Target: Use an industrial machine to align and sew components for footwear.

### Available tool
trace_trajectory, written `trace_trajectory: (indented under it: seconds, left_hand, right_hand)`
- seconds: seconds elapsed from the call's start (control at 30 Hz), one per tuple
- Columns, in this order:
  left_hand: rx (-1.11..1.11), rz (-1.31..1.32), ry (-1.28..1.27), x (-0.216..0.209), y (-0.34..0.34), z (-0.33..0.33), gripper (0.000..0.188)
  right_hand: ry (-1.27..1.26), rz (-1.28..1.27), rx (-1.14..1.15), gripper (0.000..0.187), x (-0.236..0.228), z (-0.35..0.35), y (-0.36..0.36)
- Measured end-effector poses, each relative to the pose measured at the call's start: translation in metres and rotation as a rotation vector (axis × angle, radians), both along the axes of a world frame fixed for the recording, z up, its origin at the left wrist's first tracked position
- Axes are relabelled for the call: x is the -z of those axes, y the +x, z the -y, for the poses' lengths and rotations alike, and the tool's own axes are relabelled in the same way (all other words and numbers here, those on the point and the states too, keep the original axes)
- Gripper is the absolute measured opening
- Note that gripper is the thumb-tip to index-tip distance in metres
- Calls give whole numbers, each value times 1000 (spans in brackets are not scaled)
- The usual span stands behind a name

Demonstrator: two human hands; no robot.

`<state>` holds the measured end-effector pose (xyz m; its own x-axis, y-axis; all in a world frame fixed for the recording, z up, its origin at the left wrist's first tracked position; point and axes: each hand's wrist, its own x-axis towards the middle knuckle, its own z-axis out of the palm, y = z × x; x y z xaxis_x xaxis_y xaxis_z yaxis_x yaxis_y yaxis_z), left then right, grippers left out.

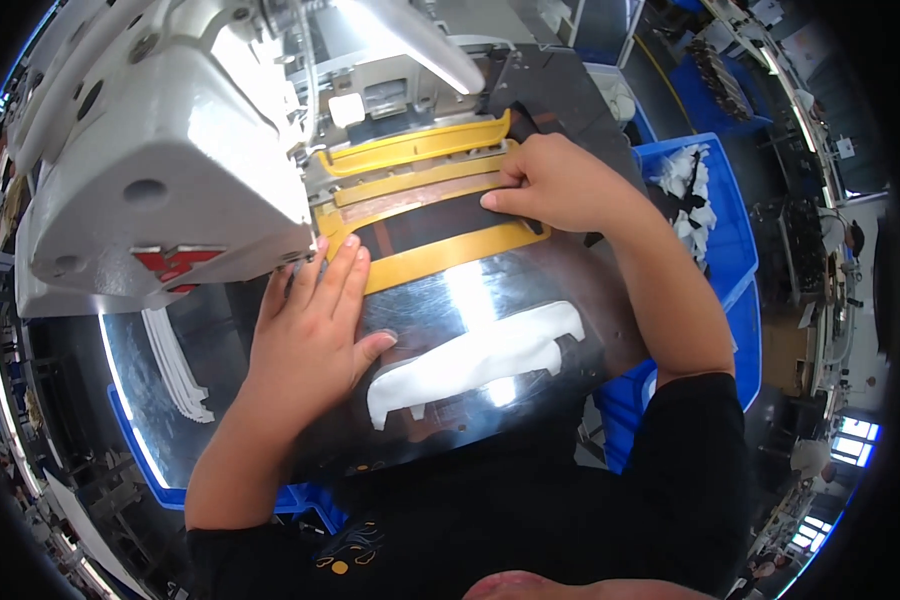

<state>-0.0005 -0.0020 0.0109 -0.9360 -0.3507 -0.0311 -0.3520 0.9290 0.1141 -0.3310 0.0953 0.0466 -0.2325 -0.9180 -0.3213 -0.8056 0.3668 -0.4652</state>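
Note:
A yellow sewing template [460, 252] with long bars lies under the head of a large white industrial sewing machine [200, 130]. Black fabric [425, 222] stretches between its bars. At the template's left end my left hand [315, 325] lies with fingers stretched out, the fingertips touching the frame and its thumb apart. Over the right end, my right hand [560, 180] is closed, with thumb and curled fingers at the edge of the black fabric. The undersides of those fingers are hidden. Nearer to me, a white cut fabric piece [475, 360] rests on the shiny table plate.
Several white strips [175, 365] lie stacked at the left of the table. Blue bins [735, 230] stand at the right, one holding white and black scraps [688, 195]. A pale machine arm [415, 45] reaches over the back of the template.

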Motion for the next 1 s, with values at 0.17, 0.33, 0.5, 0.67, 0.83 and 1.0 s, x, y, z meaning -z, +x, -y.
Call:
trace_trajectory:
  seconds: [0.17, 0.33, 0.5, 0.67, 0.83, 1.0]
  left_hand:
    - [-11, 77, -3, -2, 4, 0, 85]
    - [11, 89, -38, 0, 2, 0, 87]
    - [1, 109, -31, -2, 1, -1, 88]
    - [4, 126, -56, -2, 4, -1, 90]
    - [-22, 140, -35, -9, 1, -4, 91]
    - [-28, 115, -52, -2, 0, -3, 90]
  right_hand:
    - [4, 112, 130, 35, 8, -14, -5]
    - [-12, 12, 131, 34, 6, -16, -4]
    - [-68, -43, 136, 30, 14, -20, 3]
    - [20, -91, 105, 32, 5, -18, 5]
    - [186, -133, 107, 28, -22, -26, 1]
    - [122, -233, -25, 15, -23, -41, 2]
